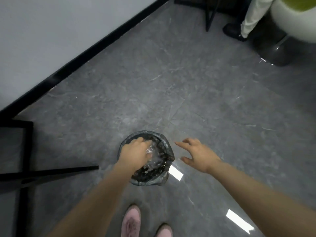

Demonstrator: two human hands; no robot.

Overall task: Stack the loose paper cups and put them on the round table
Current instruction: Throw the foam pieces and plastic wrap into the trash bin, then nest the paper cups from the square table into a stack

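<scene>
Pink shoes (130, 221) poke in at the bottom edge, standing on a glossy grey marble-look floor (171, 91) that fills most of the view and throws back bright strips of ceiling light. Both bare forearms reach forward over it. Dead centre sits a small round waste bin (159, 181) lined with a dark plastic bag, its rim bunched and crinkly, with something clear and shiny like crumpled plastic film inside. No paper cups or round table that I can actually make out here, so can't say where they are; the stuff in the bin is too blurry to call. Left hand (135, 151) is down over the bin's mouth, fingers curled downward into the contents, but whether they're actually pinching anything I can't tell. Right hand (196, 154) hovers just beside the bin on its right, fingers spread and relaxed, holding nothing. Off to the left there's a black metal frame (25, 175), and a black skirting strip runs along the pale wall (51, 31). Top right corner shows another person's light trouser leg (251, 16) and dark shoe.
</scene>
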